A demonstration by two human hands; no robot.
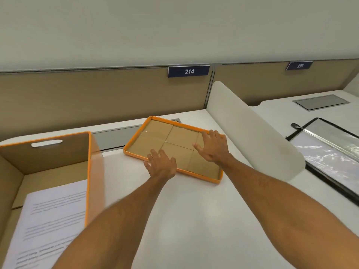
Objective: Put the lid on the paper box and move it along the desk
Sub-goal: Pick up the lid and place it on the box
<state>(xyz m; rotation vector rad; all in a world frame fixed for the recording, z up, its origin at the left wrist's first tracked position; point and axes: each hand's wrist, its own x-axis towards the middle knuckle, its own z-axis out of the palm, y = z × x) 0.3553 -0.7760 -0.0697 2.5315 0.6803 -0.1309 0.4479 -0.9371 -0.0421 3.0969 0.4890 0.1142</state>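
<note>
Flat orange-rimmed brown cardboard lid (171, 144) lies upside down on white worktop (194, 210), just right of open orange-edged cardboard box (58, 162) w/ printed paper sheets (52, 220) inside. Left hand (162, 165) over lid's near rim, right hand (213, 146) over its interior; fingers spread, grasping nothing.

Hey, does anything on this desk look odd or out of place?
Only the lid: it lies upside down, brown inside facing up, askew to the desk edge, right of the open box. Nothing looks spilled or damaged.
</note>
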